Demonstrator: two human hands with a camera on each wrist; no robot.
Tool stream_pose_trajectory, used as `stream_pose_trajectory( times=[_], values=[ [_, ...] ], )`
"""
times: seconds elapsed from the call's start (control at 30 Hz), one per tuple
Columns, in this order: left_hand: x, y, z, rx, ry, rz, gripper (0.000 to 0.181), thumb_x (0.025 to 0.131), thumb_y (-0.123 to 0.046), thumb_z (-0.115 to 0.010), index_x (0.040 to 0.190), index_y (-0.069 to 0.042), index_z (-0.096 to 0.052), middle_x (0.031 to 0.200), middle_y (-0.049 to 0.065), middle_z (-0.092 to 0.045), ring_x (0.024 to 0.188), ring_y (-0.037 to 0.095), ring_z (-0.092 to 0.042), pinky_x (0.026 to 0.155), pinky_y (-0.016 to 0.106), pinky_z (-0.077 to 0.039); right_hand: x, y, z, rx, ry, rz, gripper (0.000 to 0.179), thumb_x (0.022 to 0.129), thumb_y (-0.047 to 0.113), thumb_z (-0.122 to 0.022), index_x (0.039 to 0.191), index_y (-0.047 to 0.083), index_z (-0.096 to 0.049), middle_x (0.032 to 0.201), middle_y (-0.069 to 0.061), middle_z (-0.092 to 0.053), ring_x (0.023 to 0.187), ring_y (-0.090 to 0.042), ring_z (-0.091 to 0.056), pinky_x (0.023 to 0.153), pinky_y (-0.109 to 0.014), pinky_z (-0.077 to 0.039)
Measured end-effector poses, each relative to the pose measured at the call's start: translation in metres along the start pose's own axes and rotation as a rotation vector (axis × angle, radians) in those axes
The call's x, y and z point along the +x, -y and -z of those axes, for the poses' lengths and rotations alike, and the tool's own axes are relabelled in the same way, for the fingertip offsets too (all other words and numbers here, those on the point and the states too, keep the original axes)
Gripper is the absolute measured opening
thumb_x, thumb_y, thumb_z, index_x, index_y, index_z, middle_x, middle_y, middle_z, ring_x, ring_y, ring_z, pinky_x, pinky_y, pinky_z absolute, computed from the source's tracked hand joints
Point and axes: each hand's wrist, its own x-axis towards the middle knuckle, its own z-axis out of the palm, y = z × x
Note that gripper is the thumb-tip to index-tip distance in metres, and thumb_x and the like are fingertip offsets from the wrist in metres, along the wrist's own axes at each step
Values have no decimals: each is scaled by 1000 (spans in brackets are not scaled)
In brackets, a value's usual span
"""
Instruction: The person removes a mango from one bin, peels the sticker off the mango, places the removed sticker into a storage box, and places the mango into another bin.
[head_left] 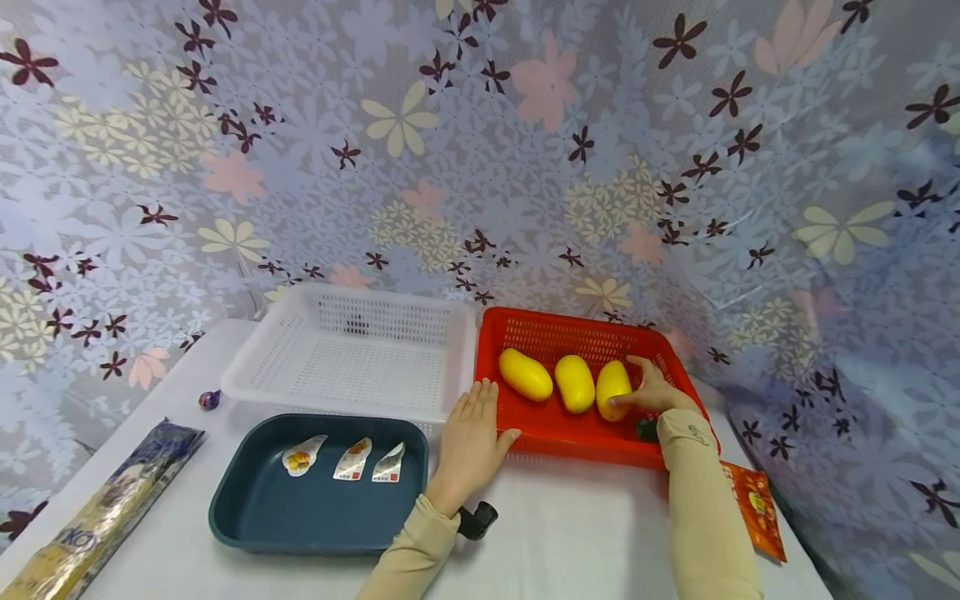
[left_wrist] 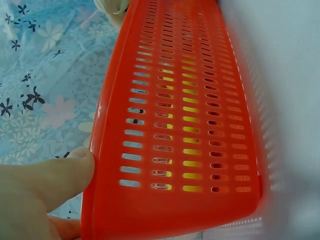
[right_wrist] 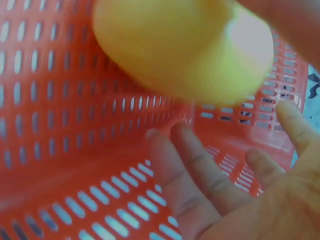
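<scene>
Three smooth yellow mangoes lie in a row in the red slotted basket (head_left: pixel 570 442): a left mango (head_left: pixel 525 375), a middle mango (head_left: pixel 575 385) and a right mango (head_left: pixel 613 390). My right hand (head_left: pixel 651 392) reaches into the basket with fingers spread around the right mango, its thumb over the lower end. In the right wrist view that mango (right_wrist: pixel 185 50) is close above my extended fingers (right_wrist: pixel 200 170), a gap between them. My left hand (head_left: pixel 471 442) rests at the basket's front left corner, fingers straight; the left wrist view shows its thumb (left_wrist: pixel 75 170) against the red rim.
A white slotted basket (head_left: pixel 240 375) stands left of the red one. In front of it, a dark teal tray (head_left: pixel 322 546) holds three small printed pieces. A long plastic food pack (head_left: pixel 105 517) and small wrapped candy (head_left: pixel 210 400) lie left; an orange snack bag (head_left: pixel 757 508) lies right.
</scene>
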Motion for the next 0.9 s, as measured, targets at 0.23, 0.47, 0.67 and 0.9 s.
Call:
stream_pose_trajectory(
  times=[0.23, 0.47, 0.67, 0.9],
  values=[
    [4, 2, -2, -13, -5, -21, 70, 91, -40, -64, 142, 4, -44, 146, 18, -47, 140, 32, -41, 117, 43, -31, -10, 3, 6, 57, 3, -35, 103, 85, 30, -75, 152, -3, -3, 154, -37, 0, 138, -57, -13, 109, -69, -24],
    [5, 1, -5, -40, 14, -14, 70, 91, -39, -64, 142, 4, -43, 147, 19, -47, 140, 33, -40, 117, 44, -30, -25, 13, 9, 86, -55, 9, 107, 86, 35, -72, 153, 1, 4, 157, -33, 5, 141, -56, -9, 109, -69, -25],
    [6, 5, -6, -50, 7, -10, 70, 90, -39, -64, 142, 4, -44, 146, 19, -47, 140, 34, -40, 118, 45, -29, -39, 36, 12, 35, -185, 67, 110, 85, 38, -73, 154, 4, 6, 159, -30, 3, 142, -55, -9, 110, -69, -21],
    [5, 7, 13, -176, 60, 5, 71, 91, -38, -63, 143, 5, -41, 149, 24, -42, 142, 40, -35, 117, 52, -26, -74, 65, 3, 23, -307, 158, 110, 85, 34, -74, 155, 8, 6, 161, -25, 2, 143, -54, -13, 110, -69, -20]
  ],
)
